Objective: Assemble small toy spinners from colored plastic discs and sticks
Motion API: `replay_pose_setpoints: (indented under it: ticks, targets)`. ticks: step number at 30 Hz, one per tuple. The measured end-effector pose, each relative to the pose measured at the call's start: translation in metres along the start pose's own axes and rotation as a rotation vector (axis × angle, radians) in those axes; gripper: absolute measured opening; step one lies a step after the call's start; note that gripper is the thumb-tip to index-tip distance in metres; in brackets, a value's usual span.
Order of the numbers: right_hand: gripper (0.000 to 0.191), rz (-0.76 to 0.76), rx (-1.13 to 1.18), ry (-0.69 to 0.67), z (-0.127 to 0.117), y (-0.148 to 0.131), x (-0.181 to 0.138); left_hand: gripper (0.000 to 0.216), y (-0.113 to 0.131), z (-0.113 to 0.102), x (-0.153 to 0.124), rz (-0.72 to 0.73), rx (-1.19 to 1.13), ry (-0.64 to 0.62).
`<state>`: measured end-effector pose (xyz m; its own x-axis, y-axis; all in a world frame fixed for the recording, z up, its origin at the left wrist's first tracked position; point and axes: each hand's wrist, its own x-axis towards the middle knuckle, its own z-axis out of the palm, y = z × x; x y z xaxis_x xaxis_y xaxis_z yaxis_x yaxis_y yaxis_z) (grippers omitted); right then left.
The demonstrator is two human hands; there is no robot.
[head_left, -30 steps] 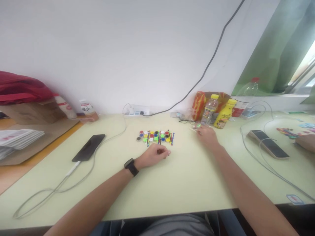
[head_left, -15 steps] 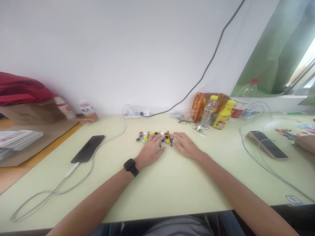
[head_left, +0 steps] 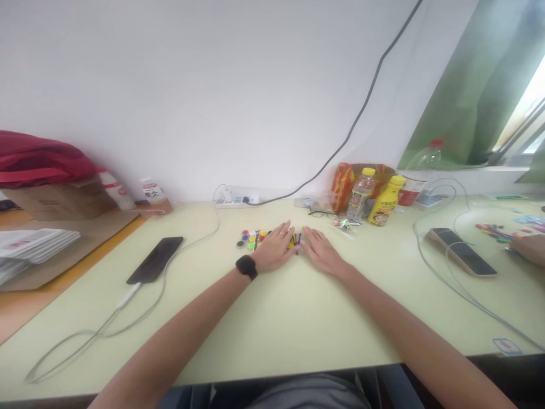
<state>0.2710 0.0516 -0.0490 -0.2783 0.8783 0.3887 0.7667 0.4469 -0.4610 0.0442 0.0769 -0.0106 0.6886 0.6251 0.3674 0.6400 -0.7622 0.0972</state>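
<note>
Several small coloured round discs (head_left: 244,238), red, blue, black, green, yellow and white, lie in a cluster on the pale table (head_left: 272,329). My left hand (head_left: 276,250), with a black watch (head_left: 246,267) on the wrist, lies flat over the right part of this cluster and hides many discs. Thin dark and coloured sticks (head_left: 298,241) stand out between my two hands; their exact kind is too small to tell. Just to the right of them, my right hand (head_left: 322,253) rests flat, fingers stretched out, with its fingertips close to the sticks.
A phone (head_left: 155,260) on a cable lies to the left. Behind are a power strip (head_left: 238,197), glasses (head_left: 322,214), a yellow bottle (head_left: 386,201) and a clear bottle (head_left: 361,193). At right sit a dark-topped wedge-shaped device (head_left: 463,251) and another person's hand (head_left: 528,247).
My left hand has slid right across the discs, nearer to my right hand, uncovering some discs at the left. My right hand has barely moved.
</note>
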Motion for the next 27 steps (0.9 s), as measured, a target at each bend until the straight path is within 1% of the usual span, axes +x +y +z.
replay_pose_setpoints:
  ticks: [3,6,9,14,16,19,21,23,25,27]
  targets:
    - [0.064,-0.005,0.041,0.034,0.000,0.002,0.001,0.067,0.000,0.016,0.020,-0.021,0.025,-0.021]
    - [0.061,-0.018,0.074,0.049,-0.002,0.001,0.000,0.063,0.002,0.026,0.032,-0.012,0.066,-0.073]
    - [0.058,-0.002,0.118,0.077,-0.003,0.001,0.000,0.058,0.006,0.027,0.034,-0.005,0.064,-0.081]
    - [0.053,0.027,0.143,0.119,-0.005,0.008,0.001,0.050,0.016,0.026,0.035,-0.009,0.028,-0.028]
    - [0.052,0.036,0.143,0.142,-0.006,0.014,0.002,0.048,0.024,0.027,0.038,0.017,0.010,-0.020]
    - [0.050,0.044,0.151,0.198,-0.009,0.024,0.003,0.048,0.043,0.029,0.039,0.086,-0.043,-0.024]
    - [0.050,0.056,0.155,0.228,-0.011,0.030,0.003,0.048,0.058,0.026,0.034,0.130,-0.076,-0.030]
    - [0.050,0.074,0.152,0.228,-0.012,0.032,0.003,0.046,0.073,0.018,0.021,0.186,-0.110,-0.062]
    - [0.051,0.083,0.145,0.210,-0.013,0.032,0.001,0.046,0.083,0.005,0.003,0.236,-0.153,-0.086]
    - [0.051,0.077,0.138,0.182,-0.012,0.029,0.000,0.046,0.086,-0.011,-0.019,0.269,-0.193,-0.110]
